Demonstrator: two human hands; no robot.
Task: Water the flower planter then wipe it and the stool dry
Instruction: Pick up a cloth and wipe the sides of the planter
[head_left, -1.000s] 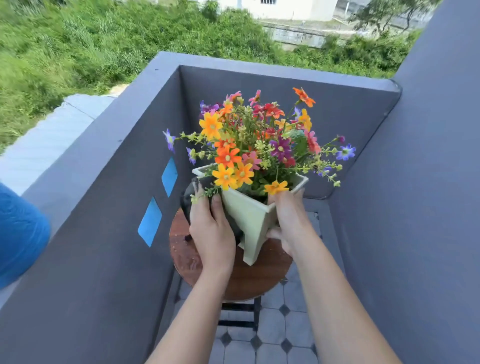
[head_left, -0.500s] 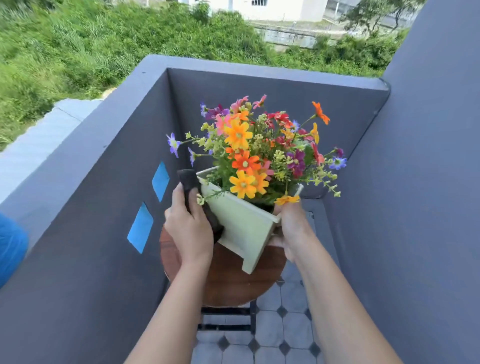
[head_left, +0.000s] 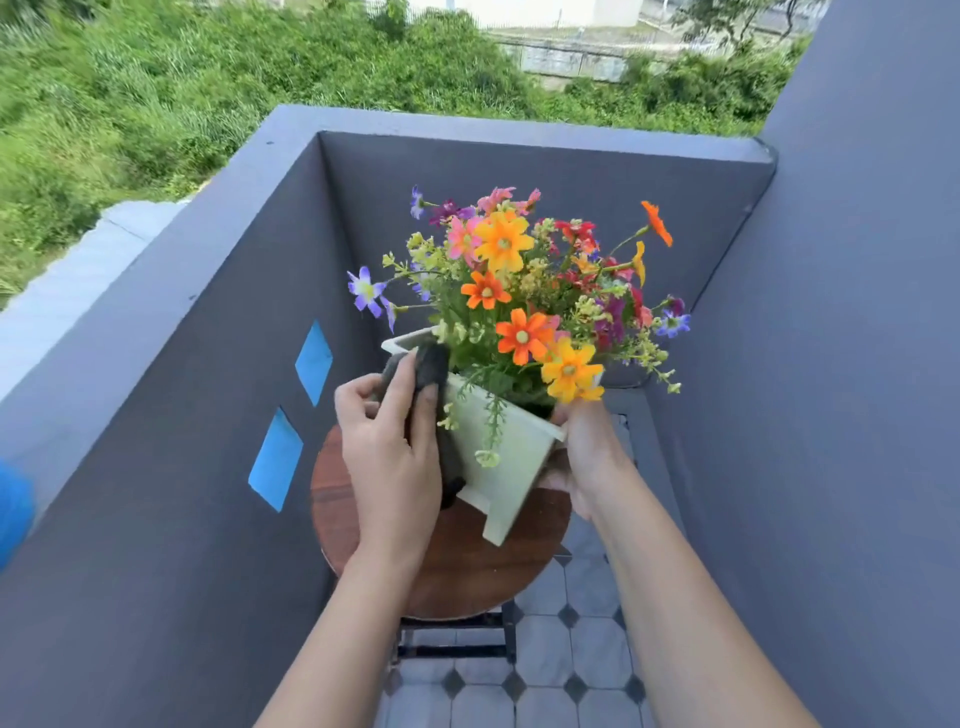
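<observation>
Two hands are on the planter (head_left: 511, 457), which you hold tilted over the stool (head_left: 467, 577), feet toward you and flowers (head_left: 519, 291) leaning away. Whether a foot touches the wood cannot be told. Your right hand (head_left: 584, 452) grips its right wall under the rim. Your left hand (head_left: 389, 457) pinches a dark cloth (head_left: 431, 364) and presses it on the left face, just below the rim. The planter is pale green, square and tapers downward, so the stroke likely runs rim to foot.
</observation>
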